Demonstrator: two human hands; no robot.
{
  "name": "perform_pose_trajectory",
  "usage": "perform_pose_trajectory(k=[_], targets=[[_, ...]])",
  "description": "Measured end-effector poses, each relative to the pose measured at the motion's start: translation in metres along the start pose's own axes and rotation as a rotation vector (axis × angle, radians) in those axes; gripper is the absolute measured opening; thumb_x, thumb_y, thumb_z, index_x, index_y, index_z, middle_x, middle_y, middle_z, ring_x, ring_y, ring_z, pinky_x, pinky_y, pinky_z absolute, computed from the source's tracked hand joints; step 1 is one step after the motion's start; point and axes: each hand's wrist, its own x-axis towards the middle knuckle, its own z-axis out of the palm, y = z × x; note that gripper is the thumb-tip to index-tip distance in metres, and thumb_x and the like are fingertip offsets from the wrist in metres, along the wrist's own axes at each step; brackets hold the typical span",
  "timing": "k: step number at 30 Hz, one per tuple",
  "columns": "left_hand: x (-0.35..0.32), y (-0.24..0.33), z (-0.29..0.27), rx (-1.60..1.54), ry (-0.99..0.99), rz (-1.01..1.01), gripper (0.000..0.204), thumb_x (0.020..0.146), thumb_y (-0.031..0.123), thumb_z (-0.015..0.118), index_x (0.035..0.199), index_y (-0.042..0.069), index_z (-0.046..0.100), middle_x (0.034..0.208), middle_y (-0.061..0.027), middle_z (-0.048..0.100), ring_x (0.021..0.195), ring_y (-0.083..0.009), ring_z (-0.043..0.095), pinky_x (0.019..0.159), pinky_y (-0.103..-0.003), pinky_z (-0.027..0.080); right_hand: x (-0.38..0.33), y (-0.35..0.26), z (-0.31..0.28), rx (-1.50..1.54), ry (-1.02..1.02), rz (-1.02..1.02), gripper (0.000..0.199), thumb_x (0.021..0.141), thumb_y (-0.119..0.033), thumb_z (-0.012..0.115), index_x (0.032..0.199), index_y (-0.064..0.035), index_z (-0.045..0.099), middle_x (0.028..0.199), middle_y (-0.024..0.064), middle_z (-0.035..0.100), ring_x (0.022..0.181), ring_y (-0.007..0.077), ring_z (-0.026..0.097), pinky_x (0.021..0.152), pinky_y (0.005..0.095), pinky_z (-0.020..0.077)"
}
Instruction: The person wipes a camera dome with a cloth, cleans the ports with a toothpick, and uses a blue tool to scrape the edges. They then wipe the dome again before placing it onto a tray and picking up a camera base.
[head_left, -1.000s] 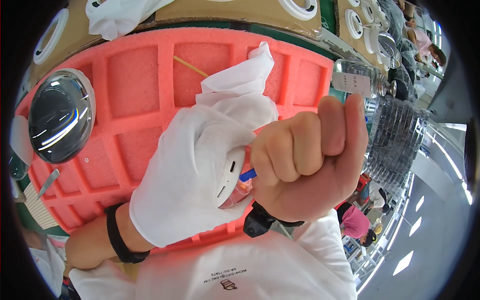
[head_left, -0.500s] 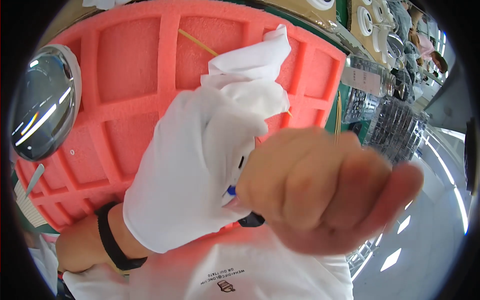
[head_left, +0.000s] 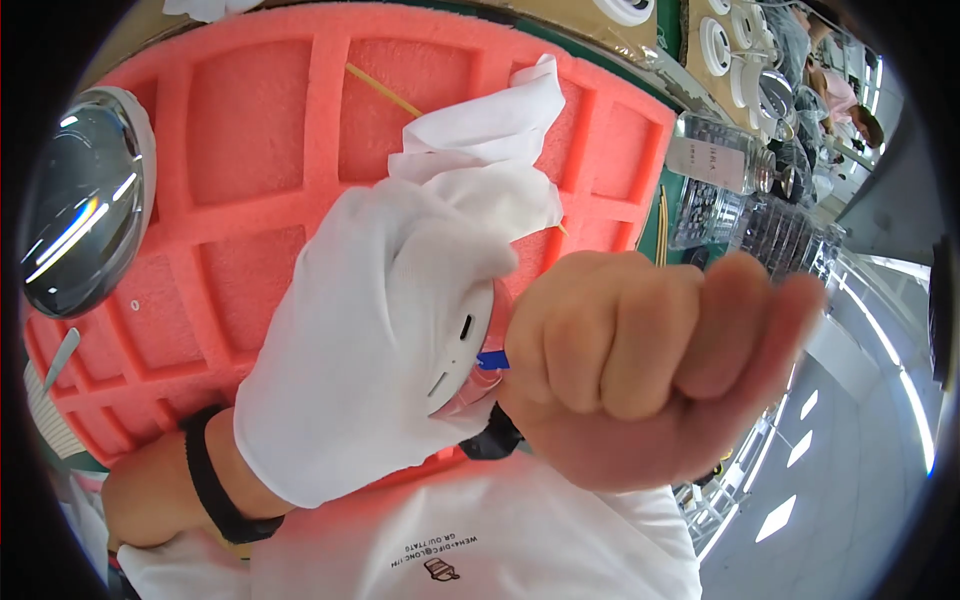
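My left hand (head_left: 345,330), in a white glove, grips a rounded device with a white rim (head_left: 463,345). A dark slot and a small hole show in that rim, and the device's far side is hidden by the glove. A short blue strip (head_left: 492,360) sticks out from the device and meets the near end of my bare right hand (head_left: 640,360). That hand is curled into a fist, and its fingertips, seemingly pinching the strip, are mostly hidden. Both hands hang above the pink foam tray (head_left: 250,215).
A glossy dark dome with a white rim (head_left: 85,205) rests on the tray's left side. A white cloth (head_left: 490,120) and a thin wooden stick (head_left: 385,90) lie across the compartments. Clear jars (head_left: 710,160) stand at the right. A person in pink (head_left: 840,100) is far off.
The whole scene has shifted slightly left. The device's white rim and the blue strip show more fully, with a wider gap between glove and fist. My right hand has stayed closed.
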Motion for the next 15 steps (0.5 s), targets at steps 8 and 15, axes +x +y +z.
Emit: perform_pose_trajectory(k=[8, 15], targets=[[0.003, 0.008, -0.008, -0.055, 0.038, 0.04, 0.065, 0.06, 0.006, 0.082, 0.118, 0.011, 0.055, 0.114, -0.0138, 0.05, 0.1, -0.0368, 0.05, 0.082, -0.045, 0.045, 0.014, -0.013, 0.016, -0.366, -0.27, 0.309, 0.055, 0.109, -0.05, 0.016, 0.069, -0.014, 0.028, 0.056, 0.0011, 0.038, 0.041, 0.0141, 0.028, 0.036, 0.0295, 0.0211], [0.003, 0.0, 0.006, -0.033, 0.118, 0.168, 0.062, 0.062, 0.006, 0.085, 0.115, 0.009, 0.054, 0.111, -0.0116, 0.055, 0.095, -0.0293, 0.054, 0.079, -0.04, 0.047, 0.029, -0.007, -0.014, 0.124, -0.278, 0.29, 0.047, 0.111, -0.039, 0.017, 0.074, -0.0131, 0.028, 0.057, 0.0006, 0.03, 0.043, 0.0132, 0.02, 0.038, 0.0291, 0.0179]])
